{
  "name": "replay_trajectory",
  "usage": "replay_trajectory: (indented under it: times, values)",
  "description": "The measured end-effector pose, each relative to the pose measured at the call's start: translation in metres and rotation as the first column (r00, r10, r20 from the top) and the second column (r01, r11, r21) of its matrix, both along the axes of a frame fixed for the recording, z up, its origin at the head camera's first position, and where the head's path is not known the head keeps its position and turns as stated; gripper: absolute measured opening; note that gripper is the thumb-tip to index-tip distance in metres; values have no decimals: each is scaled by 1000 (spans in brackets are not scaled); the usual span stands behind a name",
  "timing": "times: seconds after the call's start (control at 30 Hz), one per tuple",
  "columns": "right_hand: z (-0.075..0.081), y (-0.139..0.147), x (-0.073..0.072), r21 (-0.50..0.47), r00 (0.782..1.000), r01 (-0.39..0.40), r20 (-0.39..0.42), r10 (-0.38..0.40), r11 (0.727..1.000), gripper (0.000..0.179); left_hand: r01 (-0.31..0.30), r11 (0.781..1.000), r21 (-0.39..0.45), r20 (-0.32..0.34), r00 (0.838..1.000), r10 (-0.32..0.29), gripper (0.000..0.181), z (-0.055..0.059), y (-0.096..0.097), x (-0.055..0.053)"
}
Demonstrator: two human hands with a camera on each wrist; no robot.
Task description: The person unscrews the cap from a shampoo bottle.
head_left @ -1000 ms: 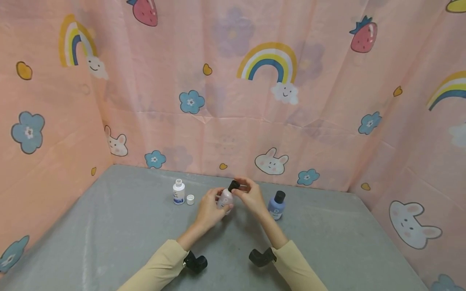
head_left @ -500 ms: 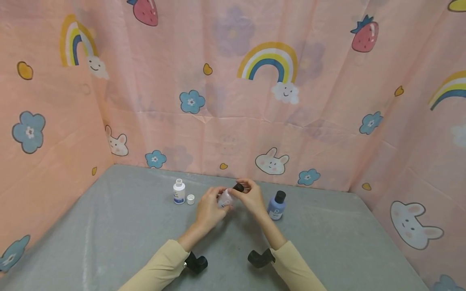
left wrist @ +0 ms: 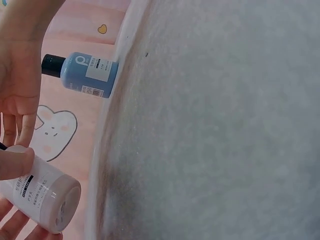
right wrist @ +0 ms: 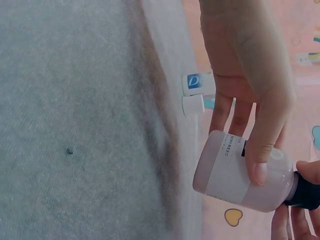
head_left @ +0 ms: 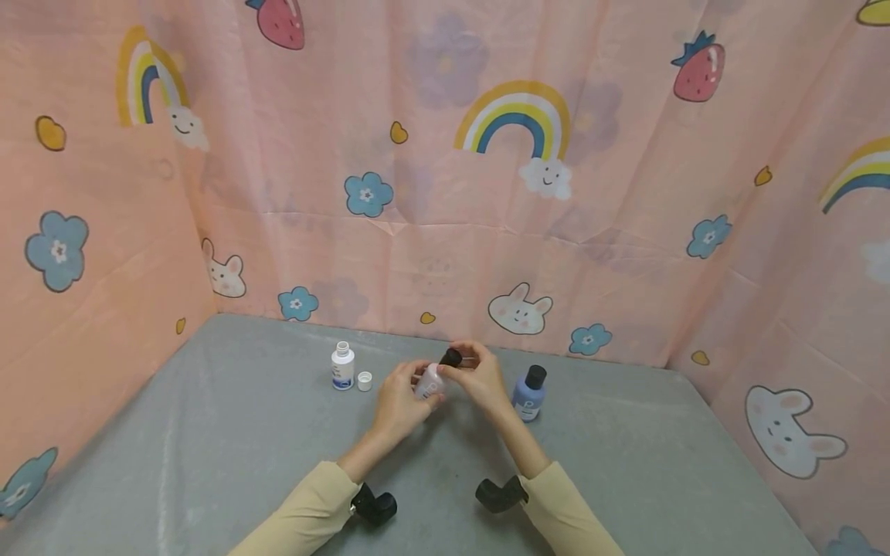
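Observation:
My left hand (head_left: 401,403) grips a small pale pink bottle (head_left: 429,382) by its body, thumb in front and fingers behind. The bottle leans with its top to the right, and its base shows in the left wrist view. On its black cap (head_left: 451,357), the thumb and fingers of my right hand (head_left: 483,380) pinch from the right. In the right wrist view the black cap (right wrist: 303,191) sits at the neck of the pink bottle (right wrist: 235,172), whose white label faces the camera.
A blue bottle (head_left: 529,395) with a black cap stands right of my right hand. To the left are an uncapped white bottle (head_left: 343,367) and its loose white cap (head_left: 365,381). A patterned pink curtain (head_left: 438,255) borders the grey table (head_left: 229,448) behind and at the sides.
The pink bottle and its cap tipped further right half a second ago and now lean back slightly more upright. Both hands stay in nearly the same place.

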State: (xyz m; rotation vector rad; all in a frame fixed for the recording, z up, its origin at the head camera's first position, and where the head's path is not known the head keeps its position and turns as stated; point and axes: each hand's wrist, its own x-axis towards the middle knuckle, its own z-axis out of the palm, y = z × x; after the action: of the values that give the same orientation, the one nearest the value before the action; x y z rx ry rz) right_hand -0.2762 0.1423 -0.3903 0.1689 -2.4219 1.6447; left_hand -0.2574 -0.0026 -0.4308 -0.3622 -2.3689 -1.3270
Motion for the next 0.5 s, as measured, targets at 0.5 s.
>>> replay_trajectory:
  times: [0.5]
  values:
    - [-4,1,-2,-10,984,-165,-67,164,986,39,21,1000,21,31,999,-21,48,-3,-2,0]
